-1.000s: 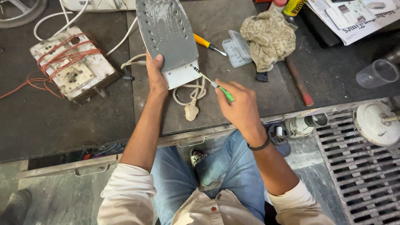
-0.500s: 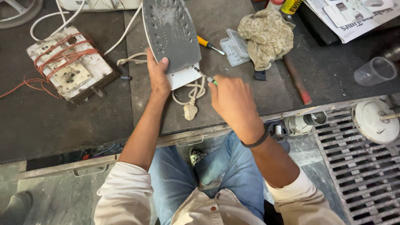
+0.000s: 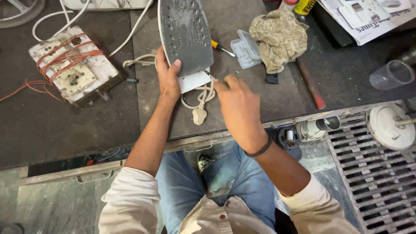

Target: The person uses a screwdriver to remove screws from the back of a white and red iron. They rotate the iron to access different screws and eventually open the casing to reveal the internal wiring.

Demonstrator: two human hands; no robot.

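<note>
From the head camera, a clothes iron (image 3: pixel 185 37) lies on the dark workbench (image 3: pixel 52 125) with its grey flat bottom facing up. Its long side runs away from the person, and its pointed tip goes off the top edge, so the tip is cut off. The wide white back end is nearest the person.

The left hand (image 3: pixel 168 78) grips the iron at its left edge near the back, thumb on the grey plate. The right hand (image 3: pixel 236 106) is just right of the back end, fingers loosely curled. It looks blurry, and it is hard to tell if it holds anything.

A white cord with a plug (image 3: pixel 199 113) lies under the iron's back end. A yellow screwdriver (image 3: pixel 221 47) pokes out from behind the iron; part of it is hidden. A crumpled cloth (image 3: pixel 279 39) lies further right.
</note>
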